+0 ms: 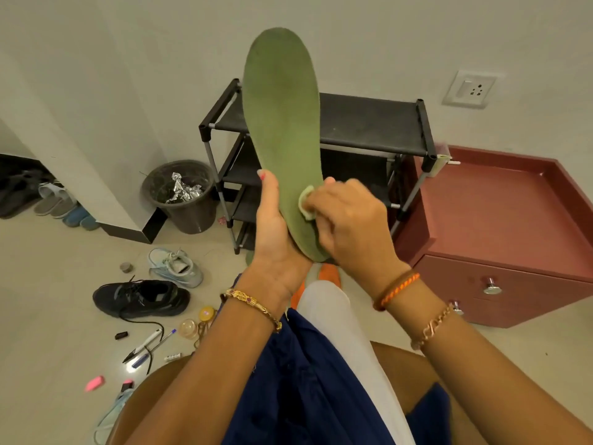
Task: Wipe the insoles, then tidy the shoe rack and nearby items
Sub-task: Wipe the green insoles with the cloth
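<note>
A long green insole [282, 123] stands upright in front of me, toe end up. My left hand [276, 232] grips its heel end from the left, thumb along the edge. My right hand [349, 220] holds a small pale wipe [306, 202] and presses it against the lower part of the insole. Behind the insole stands the black shoe rack [369, 123], its top shelf bare. On the floor to the left lie a black sneaker [141, 298] and a light blue sneaker [175, 268].
A dark bin [183, 197] with foil in it stands left of the rack. A maroon drawer cabinet [500, 236] stands on the right. Pens [147, 345], a pink eraser [94, 383], small jars and several more shoes [61, 207] are scattered on the floor at left.
</note>
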